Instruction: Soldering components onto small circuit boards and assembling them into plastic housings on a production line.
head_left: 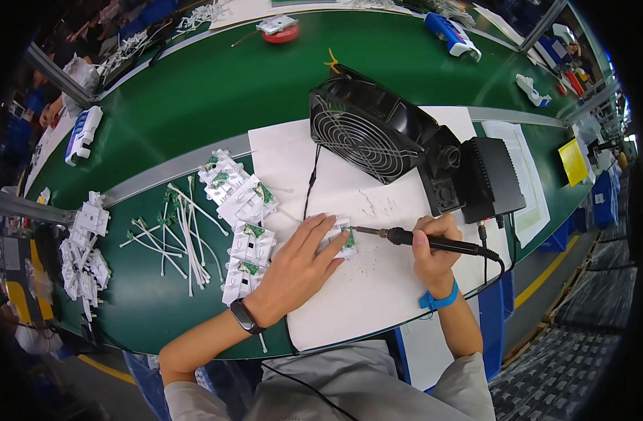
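So, left hand [304, 263] spread palm-down over white housing [347, 250], right hand [434, 254] pinching soldering iron [401, 236], pointed left.

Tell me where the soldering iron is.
In the head view, just right of centre, the soldering iron is in the right hand, its tip by the small green board beside the left hand.

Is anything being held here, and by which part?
The right hand holds a soldering iron by its black handle. The left hand lies over a white piece; any grip is hidden.
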Available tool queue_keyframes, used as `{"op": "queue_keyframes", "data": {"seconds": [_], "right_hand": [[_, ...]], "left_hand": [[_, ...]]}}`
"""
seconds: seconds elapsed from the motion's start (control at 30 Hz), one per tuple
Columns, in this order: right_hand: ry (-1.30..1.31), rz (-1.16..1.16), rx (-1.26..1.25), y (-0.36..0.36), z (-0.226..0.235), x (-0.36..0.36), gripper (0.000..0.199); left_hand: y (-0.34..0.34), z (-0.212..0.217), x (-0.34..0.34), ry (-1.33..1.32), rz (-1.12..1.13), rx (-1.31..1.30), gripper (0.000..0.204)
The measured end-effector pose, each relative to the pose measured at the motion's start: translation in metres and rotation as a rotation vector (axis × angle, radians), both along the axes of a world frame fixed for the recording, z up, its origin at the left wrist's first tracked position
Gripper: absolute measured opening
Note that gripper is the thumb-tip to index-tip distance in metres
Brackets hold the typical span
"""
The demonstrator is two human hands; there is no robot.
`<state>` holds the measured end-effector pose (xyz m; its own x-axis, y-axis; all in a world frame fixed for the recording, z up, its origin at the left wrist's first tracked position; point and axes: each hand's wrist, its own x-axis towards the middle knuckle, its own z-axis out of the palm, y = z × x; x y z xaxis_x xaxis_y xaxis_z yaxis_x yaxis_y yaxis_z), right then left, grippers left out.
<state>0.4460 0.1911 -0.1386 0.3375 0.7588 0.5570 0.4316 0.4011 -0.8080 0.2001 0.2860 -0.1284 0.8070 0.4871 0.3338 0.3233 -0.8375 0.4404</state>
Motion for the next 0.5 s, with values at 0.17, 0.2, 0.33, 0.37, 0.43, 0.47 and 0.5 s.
{"op": "queue_keyframes", "data": {"seconds": [0.17,0.2,0.33,0.37,0.43,0.47,0.5], "right_hand": [[-0.011,0.043,-0.03,-0.001,0.003,0.001,0.022],[-0.011,0.043,-0.031,-0.002,0.002,0.001,0.022],[-0.042,0.024,0.006,-0.004,0.0,0.003,0.023],[-0.072,-0.011,0.023,-0.005,-0.001,0.004,0.024],[-0.011,-0.021,0.029,-0.007,-0.005,0.006,0.024],[0.05,-0.028,0.033,-0.008,-0.007,0.007,0.023],[0.051,-0.034,0.035,-0.008,-0.006,0.006,0.023]], "left_hand": [[0.001,0.001,0.0,0.009,-0.005,-0.002,0.047],[0.001,0.001,0.0,0.012,-0.008,0.006,0.047],[0.004,0.006,-0.003,0.064,-0.028,0.0,0.048],[0.005,0.009,-0.004,0.094,-0.038,0.022,0.049],[0.004,0.016,-0.004,0.125,-0.052,0.047,0.05],[0.001,0.019,-0.005,0.154,-0.026,0.057,0.052],[-0.001,0.02,-0.005,0.183,-0.001,0.067,0.053]]}}
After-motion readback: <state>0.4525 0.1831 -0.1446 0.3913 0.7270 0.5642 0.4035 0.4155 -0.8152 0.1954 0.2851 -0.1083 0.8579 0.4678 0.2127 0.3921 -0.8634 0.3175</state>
